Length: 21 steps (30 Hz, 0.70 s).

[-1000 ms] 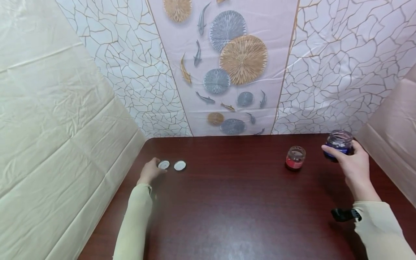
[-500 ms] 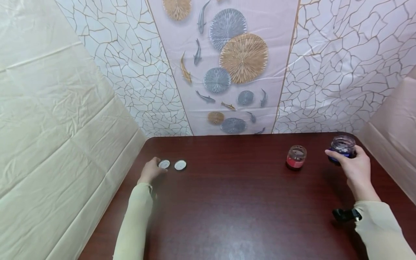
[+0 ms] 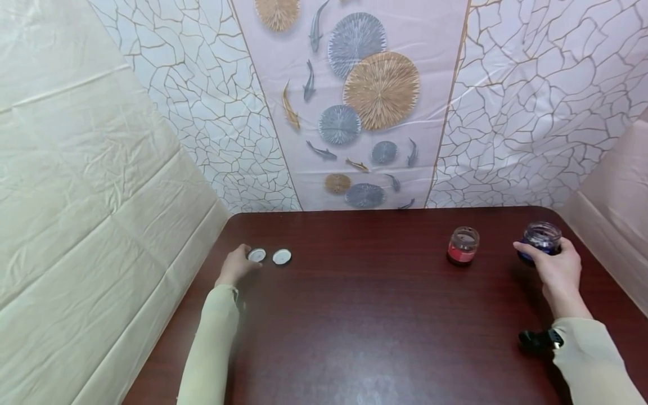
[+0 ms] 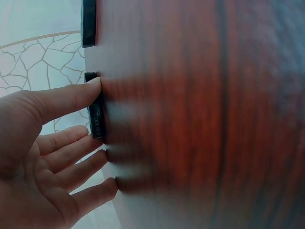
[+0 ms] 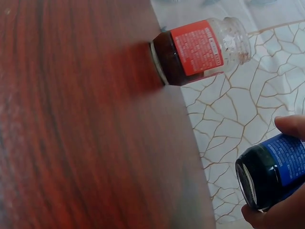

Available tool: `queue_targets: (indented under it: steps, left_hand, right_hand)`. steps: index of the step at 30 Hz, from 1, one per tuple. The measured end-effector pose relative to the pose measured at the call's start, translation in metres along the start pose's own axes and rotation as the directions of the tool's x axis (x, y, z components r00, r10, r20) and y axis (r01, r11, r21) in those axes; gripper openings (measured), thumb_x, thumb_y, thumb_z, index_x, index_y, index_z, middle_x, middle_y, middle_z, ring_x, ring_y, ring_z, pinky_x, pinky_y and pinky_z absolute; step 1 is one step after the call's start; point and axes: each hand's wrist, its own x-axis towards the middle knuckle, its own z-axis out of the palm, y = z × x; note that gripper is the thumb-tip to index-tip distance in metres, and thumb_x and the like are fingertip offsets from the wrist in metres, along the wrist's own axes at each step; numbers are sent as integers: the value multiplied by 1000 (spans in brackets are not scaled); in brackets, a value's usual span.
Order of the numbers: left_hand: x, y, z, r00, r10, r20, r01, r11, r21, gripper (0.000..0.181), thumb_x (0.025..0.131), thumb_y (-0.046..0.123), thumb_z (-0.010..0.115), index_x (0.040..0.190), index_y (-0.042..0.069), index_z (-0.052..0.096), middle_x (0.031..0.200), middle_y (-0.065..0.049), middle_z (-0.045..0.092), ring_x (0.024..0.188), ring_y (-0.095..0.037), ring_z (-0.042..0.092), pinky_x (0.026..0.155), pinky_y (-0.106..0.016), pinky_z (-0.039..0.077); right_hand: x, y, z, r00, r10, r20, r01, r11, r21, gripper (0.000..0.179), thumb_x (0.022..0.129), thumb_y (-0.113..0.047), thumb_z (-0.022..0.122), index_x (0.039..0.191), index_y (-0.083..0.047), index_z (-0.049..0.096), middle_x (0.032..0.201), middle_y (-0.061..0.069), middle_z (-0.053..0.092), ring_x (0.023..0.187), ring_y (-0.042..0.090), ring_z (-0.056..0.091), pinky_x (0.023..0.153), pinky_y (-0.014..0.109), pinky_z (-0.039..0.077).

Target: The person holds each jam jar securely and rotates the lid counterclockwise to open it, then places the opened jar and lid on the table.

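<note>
My left hand [image 3: 235, 266] rests at the table's far left, pinching a jar lid [image 3: 257, 255] between thumb and fingers. In the left wrist view this lid [image 4: 96, 117] lies flat, its dark rim edge-on, the thumb on one side and a finger at the other. A second lid [image 3: 282, 257], white inside facing up, lies just to its right. My right hand [image 3: 563, 271] grips a glass jar [image 3: 541, 235] with a blue label. It is open-topped and held a little above the table, its base visible in the right wrist view. An open red-labelled jar [image 3: 463, 248] stands left of it.
The dark red-brown table [image 3: 354, 304] stretches between the two hands. A patterned cloth [image 3: 379, 90] hangs behind its far edge. Pale cloth walls flank it at the left [image 3: 101, 225] and right [image 3: 612, 225].
My right hand has moved the blue-labelled jar to the right and lower, nearer the tabletop. The left hand, both lids and the red-labelled jar have stayed in place.
</note>
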Motion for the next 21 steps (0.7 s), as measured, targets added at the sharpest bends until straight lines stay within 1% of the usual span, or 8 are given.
queue_targets:
  steps: [3,5,8,11,14,18,21]
  left_hand:
    - [0,0,0,1000,2,-1,-2,1000,-2,65,83,18,80,134,-8,51,129,-31,59,116,-47,57,101,-57,44]
    - [1,0,1,1000,1,-4,-1,1000,-1,65,83,18,80,135,-8,50,129,-32,59,116,-46,57,101,-57,44]
    - [1,-1,1,1000,-3,-5,3,1000,-1,65,83,17,80,135,-8,50,129,-31,59,117,-46,57,101,-57,44]
    - [1,0,1,1000,-3,-4,3,1000,6,65,83,17,80,135,-8,50,128,-31,59,116,-46,58,101,-57,44]
    - [1,1,0,1000,1,-3,-1,1000,14,66,84,17,80,136,-9,50,128,-31,59,115,-46,58,99,-57,45]
    - [0,2,0,1000,1,0,-1,1000,17,66,85,17,80,137,-10,49,130,-31,58,116,-45,58,99,-57,46]
    - [1,2,1,1000,-3,5,3,1000,19,67,85,17,80,137,-10,48,132,-31,57,117,-45,57,99,-57,45]
  right_hand:
    - [1,5,0,1000,3,-5,-3,1000,-13,66,82,-29,85,135,-15,49,103,-19,46,93,0,44,76,9,39]
    - [2,8,0,1000,2,1,-2,1000,-31,68,82,-29,84,138,-12,48,105,-16,47,94,1,44,76,10,39]
    - [3,12,-1,1000,0,20,1,998,-67,77,84,-32,83,145,-5,43,116,-3,51,99,9,46,73,10,39]
    - [3,16,-1,999,-4,41,8,995,-104,85,86,-34,80,150,1,37,127,10,48,105,17,45,69,10,39]
    - [2,19,0,999,-4,52,10,993,-117,85,87,-34,79,150,2,35,130,12,47,103,16,45,66,10,40]
    - [2,20,0,998,-15,58,22,992,-122,84,87,-33,79,149,3,35,128,12,47,98,11,45,64,11,41]
    - [2,21,1,997,-30,64,39,990,-135,83,87,-31,79,148,5,36,127,13,47,99,15,45,63,11,41]
